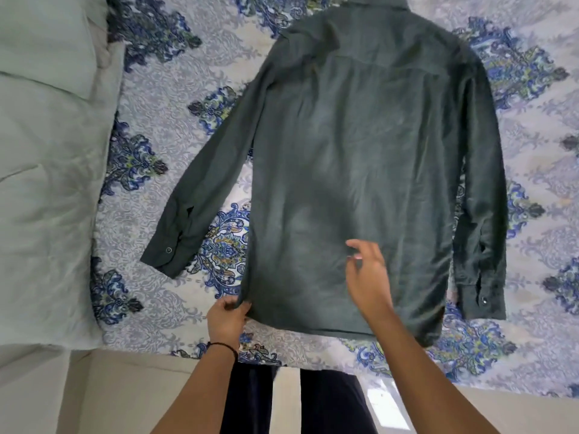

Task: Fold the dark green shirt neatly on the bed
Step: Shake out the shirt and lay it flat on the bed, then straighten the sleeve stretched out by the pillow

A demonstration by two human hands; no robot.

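Spread back-up across the patterned bedsheet (175,98), collar at the far end and hem nearest the body, likely so the dark green shirt (360,167) lies flat and square before any fold. Pinched at the near left hem corner by the left hand (227,319), thumb and fingers closed on the cloth, seemingly to hold that edge taut and straight. Hovering loose over the lower back panel, the right hand (368,277), fingers parted and grasping nothing, probably poised to smooth creases. Angled out to the left and down, one sleeve (200,195); lying straight along the right side, the other sleeve (482,214), both cuffs buttoned. Matte, slightly faded fabric, faint wrinkles along the middle, no fold made yet
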